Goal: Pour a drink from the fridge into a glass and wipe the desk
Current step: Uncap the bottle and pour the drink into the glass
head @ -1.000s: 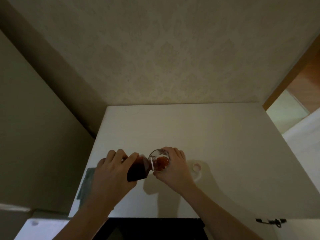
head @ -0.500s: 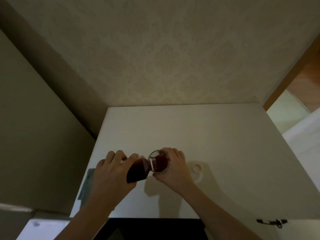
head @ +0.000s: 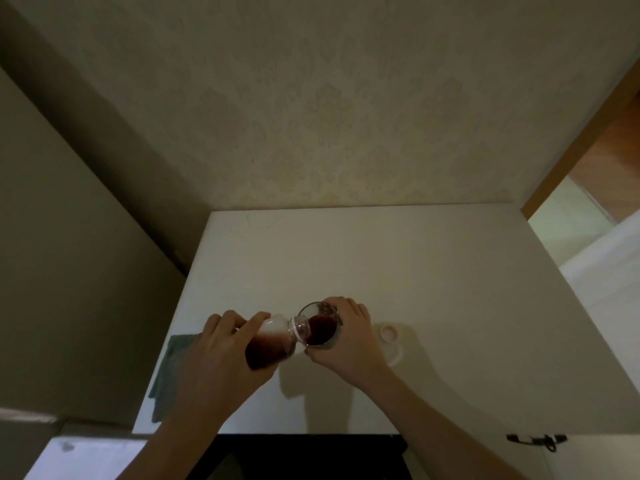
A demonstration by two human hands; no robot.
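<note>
A: Bottle (head: 273,341) first. We see it tipped on its side, its neck over the rim of the glass (head: 320,327), dark red drink pooled in the lower half of the bottle and the upper half showing clear.

B: And the glass? We find it standing on the white tabletop (head: 398,265), near the front edge and a little left of the middle, with dark red liquid already inside it.

A: We agree. The bottle's mouth touches or nearly touches the rim; we cannot tell which.

B: How do we read each grip?

A: The left hand (head: 221,351) is wrapped around the bottle's body, fingers over the top and thumb toward the neck, so its grip is closed on the bottle. The right hand (head: 349,344) curls around the far and right side of the glass, its grip closed on the glass and holding it against the tabletop.

B: Moving outward, we notice a small round cap (head: 388,332) lying on the tabletop just to the right of the right hand, apart from the glass.

A: On the other side, we see a grey-green cloth (head: 169,372) lying at the left edge of the tabletop, partly behind the left forearm.

B: Behind the tabletop we see a patterned wall (head: 329,109).
</note>
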